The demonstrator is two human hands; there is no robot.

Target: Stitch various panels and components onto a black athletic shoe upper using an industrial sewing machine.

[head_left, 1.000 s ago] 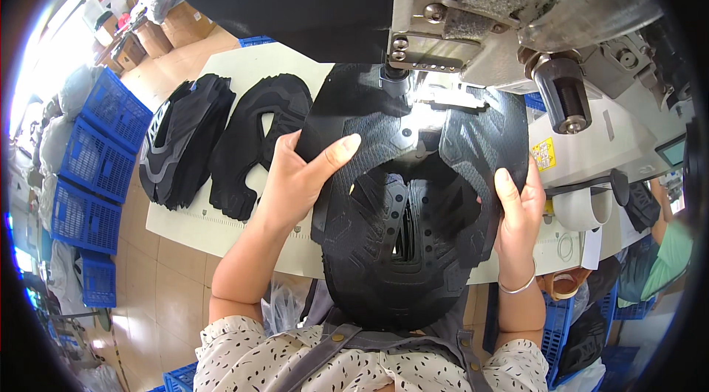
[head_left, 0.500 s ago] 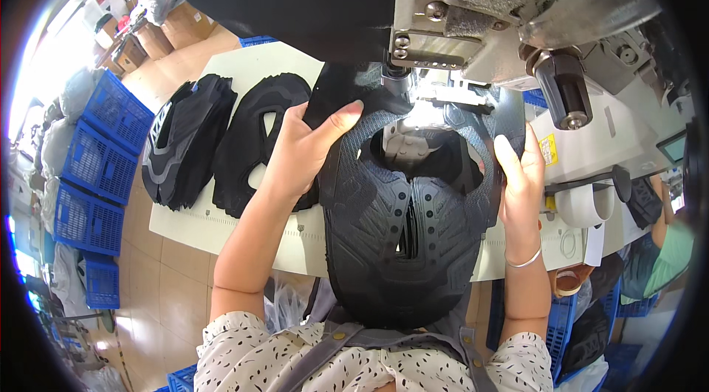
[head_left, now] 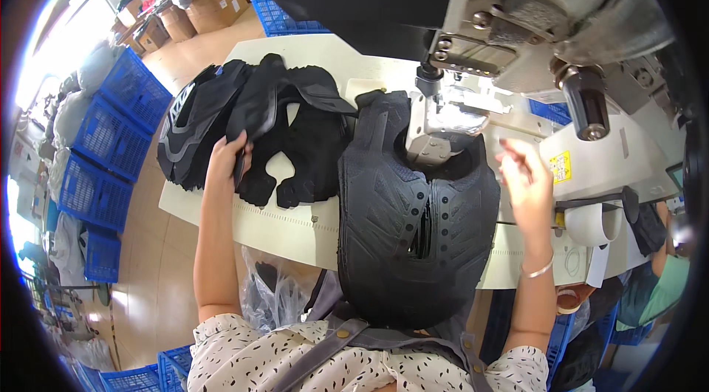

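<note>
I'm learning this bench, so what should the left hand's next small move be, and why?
Probably lift the black piece clear of the pile: the left hand has it pinched while it overlaps the pile, and the right hand looks empty, beside the upper.

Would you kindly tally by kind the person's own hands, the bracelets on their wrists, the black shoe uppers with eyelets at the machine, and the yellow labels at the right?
Hands: 2 (left hand, right hand)
Bracelet: 1
Black shoe upper with eyelets: 1
Yellow label: 1
Total: 5
</note>
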